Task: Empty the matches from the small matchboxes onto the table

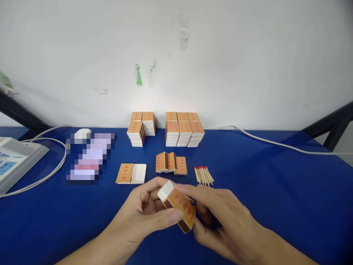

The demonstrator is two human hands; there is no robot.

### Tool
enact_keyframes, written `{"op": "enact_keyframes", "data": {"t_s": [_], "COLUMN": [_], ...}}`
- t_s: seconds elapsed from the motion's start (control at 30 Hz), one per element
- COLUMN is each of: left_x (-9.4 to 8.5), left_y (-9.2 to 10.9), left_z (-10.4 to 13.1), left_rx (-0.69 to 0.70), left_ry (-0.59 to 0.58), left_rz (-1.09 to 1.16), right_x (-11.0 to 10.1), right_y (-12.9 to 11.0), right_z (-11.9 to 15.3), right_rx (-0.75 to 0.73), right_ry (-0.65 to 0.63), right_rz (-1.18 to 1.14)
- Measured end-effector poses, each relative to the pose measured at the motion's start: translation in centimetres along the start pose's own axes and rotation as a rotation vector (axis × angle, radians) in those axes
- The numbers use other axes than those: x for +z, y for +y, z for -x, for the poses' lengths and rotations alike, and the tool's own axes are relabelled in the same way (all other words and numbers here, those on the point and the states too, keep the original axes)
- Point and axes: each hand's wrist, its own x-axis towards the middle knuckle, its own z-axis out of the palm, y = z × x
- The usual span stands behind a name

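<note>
A matchbox (183,204) with an orange label and red characters is tilted between my hands, its white inner tray sticking partly out at the upper left end. My left hand (146,211) grips it, thumb across the label and fingers behind. My right hand (223,213) holds it too, with the index finger near the tray end and the thumb at the lower end. Whether matches lie inside is hidden. Just beyond are a small pile of red-tipped matches (203,175), three overlapping matchboxes (180,165), and a matchbox (125,173) slid open, showing a bare white tray (139,173).
Stacked matchboxes stand by the wall in a left group (135,129) and a right group (184,129). On the blue table (261,173) lie a pixelated object (92,156), a white mouse-like object (83,133), a pale device (16,162) and white cables (270,141).
</note>
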Motion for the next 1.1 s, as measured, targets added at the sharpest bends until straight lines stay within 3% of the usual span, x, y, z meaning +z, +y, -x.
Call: {"op": "enact_keyframes", "data": {"t_s": [0.2,0.37,0.47,0.57,0.77,0.93,1.1], "left_x": [0.2,0.6,0.7,0.6,0.2,-0.3,-0.5], "left_y": [0.3,0.0,0.0,0.2,0.5,0.4,0.7], "left_z": [0.0,0.5,0.5,0.6,0.7,0.5,0.2], "left_rx": [0.064,0.273,0.389,0.419,0.455,0.558,0.548], "left_ry": [0.032,0.135,0.13,0.102,0.103,0.19,0.253], "left_rz": [-0.137,-0.66,-0.877,-0.904,-0.929,-1.013,-1.051], "right_x": [-1.2,-2.0,-2.1,-2.2,-2.7,-2.6,-3.1], "right_y": [-0.4,-1.3,-1.2,-0.8,0.1,0.9,2.0], "right_z": [0.5,0.0,-0.4,-0.5,-0.3,0.0,-0.4], "right_rx": [0.021,0.229,0.259,0.26,0.363,0.563,0.644], "right_ry": [0.011,-0.034,-0.099,-0.181,-0.17,-0.155,-0.088], "right_rz": [-0.061,-0.234,-0.323,-0.335,-0.433,-0.63,-0.775]}}
